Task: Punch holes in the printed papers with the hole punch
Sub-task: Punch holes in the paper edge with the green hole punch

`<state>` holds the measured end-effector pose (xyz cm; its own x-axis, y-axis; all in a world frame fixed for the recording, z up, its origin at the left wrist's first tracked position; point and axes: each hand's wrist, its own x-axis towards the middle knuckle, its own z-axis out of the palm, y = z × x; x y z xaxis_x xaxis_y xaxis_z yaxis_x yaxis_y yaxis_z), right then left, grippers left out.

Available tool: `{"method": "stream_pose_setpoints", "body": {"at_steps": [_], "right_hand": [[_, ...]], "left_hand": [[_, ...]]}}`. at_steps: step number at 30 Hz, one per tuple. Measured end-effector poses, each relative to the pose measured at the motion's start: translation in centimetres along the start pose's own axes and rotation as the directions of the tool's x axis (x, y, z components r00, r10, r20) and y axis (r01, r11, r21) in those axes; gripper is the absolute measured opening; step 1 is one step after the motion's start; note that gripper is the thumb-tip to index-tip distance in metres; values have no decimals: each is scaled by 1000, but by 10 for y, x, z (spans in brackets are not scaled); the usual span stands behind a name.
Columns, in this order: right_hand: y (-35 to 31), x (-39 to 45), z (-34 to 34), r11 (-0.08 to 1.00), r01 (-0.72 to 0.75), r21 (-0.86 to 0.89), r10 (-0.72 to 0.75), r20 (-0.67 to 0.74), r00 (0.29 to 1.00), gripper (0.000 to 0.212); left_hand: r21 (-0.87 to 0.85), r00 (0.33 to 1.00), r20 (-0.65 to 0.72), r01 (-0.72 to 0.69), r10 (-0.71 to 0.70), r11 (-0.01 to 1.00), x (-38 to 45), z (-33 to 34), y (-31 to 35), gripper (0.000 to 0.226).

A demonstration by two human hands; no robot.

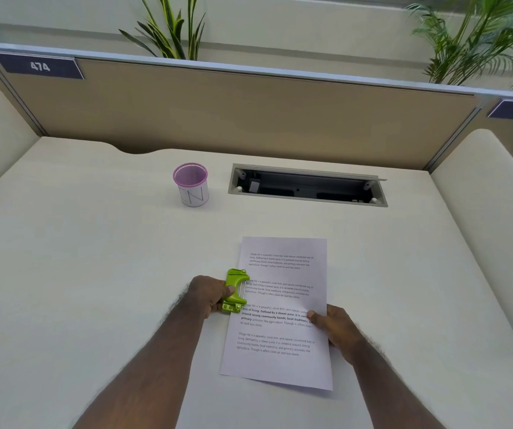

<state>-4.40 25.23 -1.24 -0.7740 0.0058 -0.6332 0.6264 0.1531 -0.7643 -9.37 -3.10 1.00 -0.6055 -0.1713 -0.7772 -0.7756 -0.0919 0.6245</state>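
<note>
At the left edge of the printed papers (283, 305), mid-desk (94, 274), the left hand (207, 297) was clamped around the green hole punch (234, 291), aligning its slot; the right hand (332, 325) pinched the opposite edge, apparently preventing slippage.

Bright, even light from above leaves only faint soft shadows on the desk (94, 258), while wide-angle distortion bends the partition (249, 113) and the plants (477, 35) blur slightly
</note>
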Motion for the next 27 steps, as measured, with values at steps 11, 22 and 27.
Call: {"method": "stream_pose_setpoints", "body": {"at_steps": [11, 22, 27], "right_hand": [[-1, -4, 0, 998, 67, -12, -68, -23, 997, 26], [0, -17, -29, 995, 27, 91, -26, -14, 1000, 30], [2, -24, -49, 996, 22, 81, -18, -40, 999, 30]], "left_hand": [[34, 995, 36, -98, 96, 995, -7, -1, -1, 39], [105, 936, -84, -334, 343, 937, -8, -42, 1, 10], [345, 867, -276, -315, 416, 884, 2, -66, 2, 16]]}}
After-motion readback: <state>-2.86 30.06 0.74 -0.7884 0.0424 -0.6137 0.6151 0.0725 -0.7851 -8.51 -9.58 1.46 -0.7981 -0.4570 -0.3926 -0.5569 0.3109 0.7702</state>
